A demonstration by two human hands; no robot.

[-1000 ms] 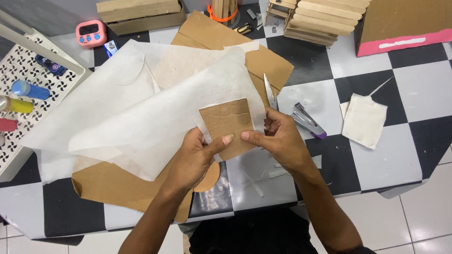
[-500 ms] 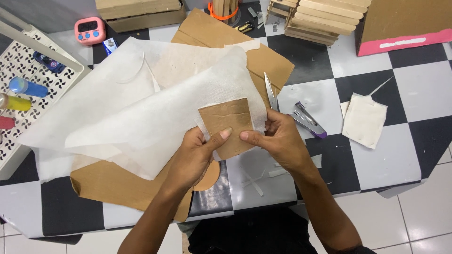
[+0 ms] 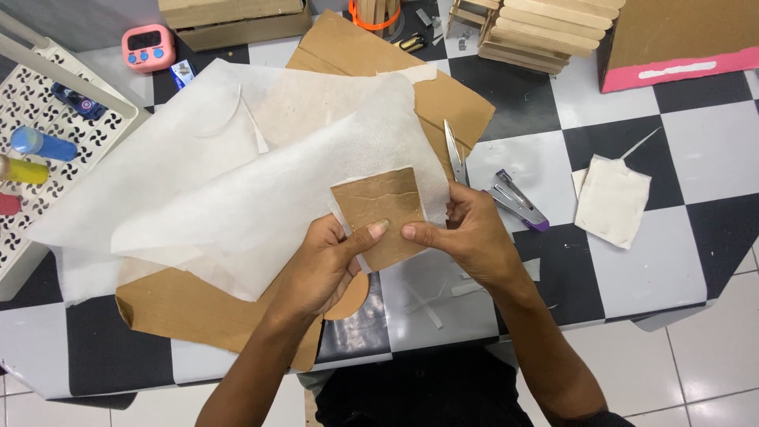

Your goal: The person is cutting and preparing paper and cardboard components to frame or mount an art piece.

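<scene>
Both forearms reach up from below; the left hand (image 3: 332, 257) and right hand (image 3: 466, 237) each have a pinching grip on the small brown cardboard square (image 3: 379, 212), held over white tissue sheets (image 3: 237, 190) on the checkered worktop (image 3: 696, 158).

A small pink timer (image 3: 149, 46) with a dark rectangular screen (image 3: 147, 37) and blue buttons is sitting far up and to the left of the fingers (image 3: 379, 229), near the tabletop's far edge. A flat brown cardboard box (image 3: 233, 17) is lying just right of it, while a brown box with a pink strip and white label (image 3: 681, 43) is standing far to the upper right.
</scene>
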